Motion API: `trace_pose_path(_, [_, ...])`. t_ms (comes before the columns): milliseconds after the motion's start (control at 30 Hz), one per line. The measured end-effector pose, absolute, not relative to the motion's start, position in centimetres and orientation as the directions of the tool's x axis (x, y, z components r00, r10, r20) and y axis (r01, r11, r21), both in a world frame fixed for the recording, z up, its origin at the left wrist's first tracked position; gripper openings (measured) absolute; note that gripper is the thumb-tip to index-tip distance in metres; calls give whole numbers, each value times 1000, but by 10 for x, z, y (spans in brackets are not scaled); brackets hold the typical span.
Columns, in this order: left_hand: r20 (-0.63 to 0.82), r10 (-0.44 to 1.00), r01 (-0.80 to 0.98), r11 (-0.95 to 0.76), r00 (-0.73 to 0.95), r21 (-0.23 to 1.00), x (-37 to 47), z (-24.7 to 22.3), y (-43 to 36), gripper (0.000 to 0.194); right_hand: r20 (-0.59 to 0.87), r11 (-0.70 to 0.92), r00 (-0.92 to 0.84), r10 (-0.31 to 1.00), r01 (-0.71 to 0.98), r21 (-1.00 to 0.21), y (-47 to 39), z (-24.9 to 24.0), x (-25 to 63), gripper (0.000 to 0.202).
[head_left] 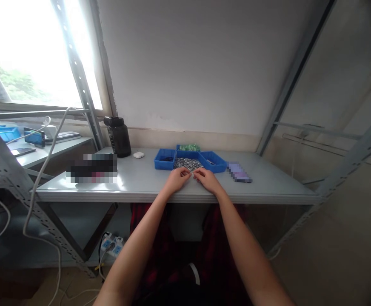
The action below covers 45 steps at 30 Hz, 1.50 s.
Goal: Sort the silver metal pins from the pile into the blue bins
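My left hand (178,179) and my right hand (205,178) are close together above the front of the grey table (141,182). The fingers of both are pinched, with something small and thin between the fingertips that is too tiny to make out. Just beyond them lies a heap of small silvery metal pieces (188,163). Around the heap stand a left blue bin (159,165) with dark pieces, a right blue bin (219,168) with small parts, and a back blue bin holding green pieces (189,147).
A dark bottle (119,138) and a white earphone case (138,155) stand at the back left. Nearer is a blurred dark object (92,170). A phone (239,172) lies right of the bins. Metal shelf posts (297,72) frame the table; a white cable (41,170) hangs at left.
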<state>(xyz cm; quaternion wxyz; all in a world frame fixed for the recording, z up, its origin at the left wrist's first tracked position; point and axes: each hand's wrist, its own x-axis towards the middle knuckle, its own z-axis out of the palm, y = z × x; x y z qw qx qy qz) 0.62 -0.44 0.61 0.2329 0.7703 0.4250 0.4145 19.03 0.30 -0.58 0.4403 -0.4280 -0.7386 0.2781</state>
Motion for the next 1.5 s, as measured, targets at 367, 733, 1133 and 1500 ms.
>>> trace_pose_path(367, [427,869,509,-494,251,705,7,10,-6,28,415,437,-145,898,389,-811,4,-6,191,25])
trace_pose_path(733, [439,863,482,-504,250,716,7,4,-1,26,464,510,-219,858,264,-819,4,-7,190,17])
trace_pose_path(1133, [438,866,472,-498,240,727,6,4,-1,27,489,565,-299,819,278,-777,0,-2,191,10])
trace_pose_path(1500, [414,879,474,-477,237,740,6,2,3,26,462,440,-15,887,337,-833,10,-11,194,29])
